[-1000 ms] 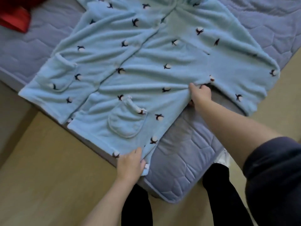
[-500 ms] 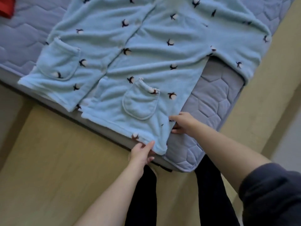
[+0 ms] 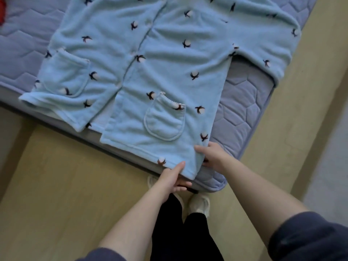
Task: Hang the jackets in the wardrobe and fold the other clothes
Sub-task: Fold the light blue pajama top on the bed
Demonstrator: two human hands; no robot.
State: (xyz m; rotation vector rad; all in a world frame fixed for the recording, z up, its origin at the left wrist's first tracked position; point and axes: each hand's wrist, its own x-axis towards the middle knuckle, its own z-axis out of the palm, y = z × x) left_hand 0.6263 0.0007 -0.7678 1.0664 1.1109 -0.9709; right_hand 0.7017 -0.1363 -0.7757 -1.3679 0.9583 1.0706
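Mattress [image 3: 243,102] is carrying the pale blue fleece robe [image 3: 169,59], which is lying front-up and spread flat, its hem hanging just over the near edge. Bare quilting is showing to the right of it, and floor [image 3: 66,185] is lying open below for stepping around. The right hand [image 3: 212,157] has slid down from the underarm to the hem corner and is now gripping the side edge there. The left hand [image 3: 170,177] is pinching the hem just beside it. Smoothing is looking finished, so a fold is probably starting from this corner.
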